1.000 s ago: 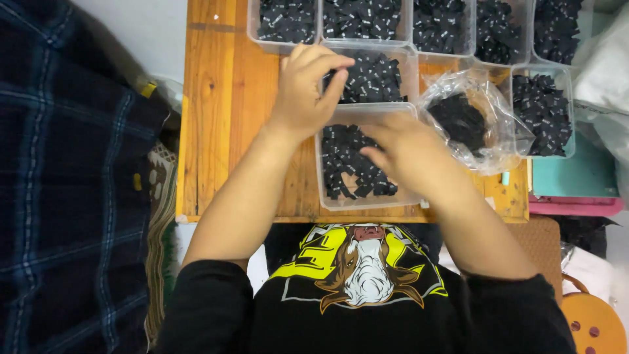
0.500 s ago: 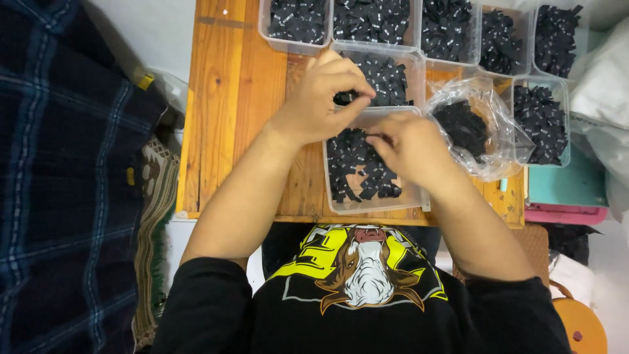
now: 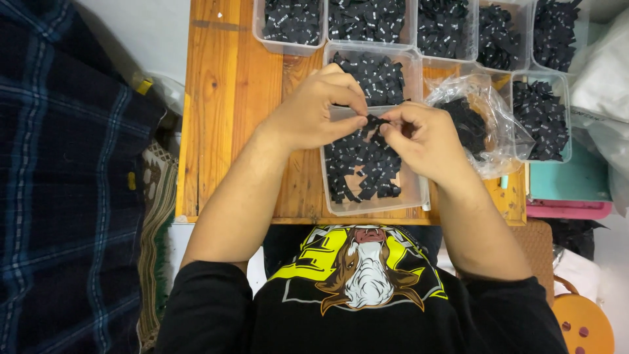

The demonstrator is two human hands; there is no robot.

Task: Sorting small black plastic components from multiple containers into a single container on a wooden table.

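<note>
My left hand (image 3: 318, 111) and my right hand (image 3: 422, 137) meet above a clear plastic tub (image 3: 406, 196) of small black fabric labels (image 3: 360, 167). Both pinch the same small black label (image 3: 375, 122) between thumb and fingers, right over the tub. A second clear tub (image 3: 414, 65) with more black labels stands just behind it. To the right lies an open clear plastic bag (image 3: 498, 124) with black labels inside.
Several more clear tubs of black labels (image 3: 291, 26) line the back of the wooden table (image 3: 223, 118). Another tub (image 3: 544, 118) sits at the right edge. Dark plaid cloth (image 3: 65, 177) lies left of the table; a teal and pink box (image 3: 567, 190) lies right.
My left hand came down from the rear tub to the near tub. Both hands now meet on one label above it.
</note>
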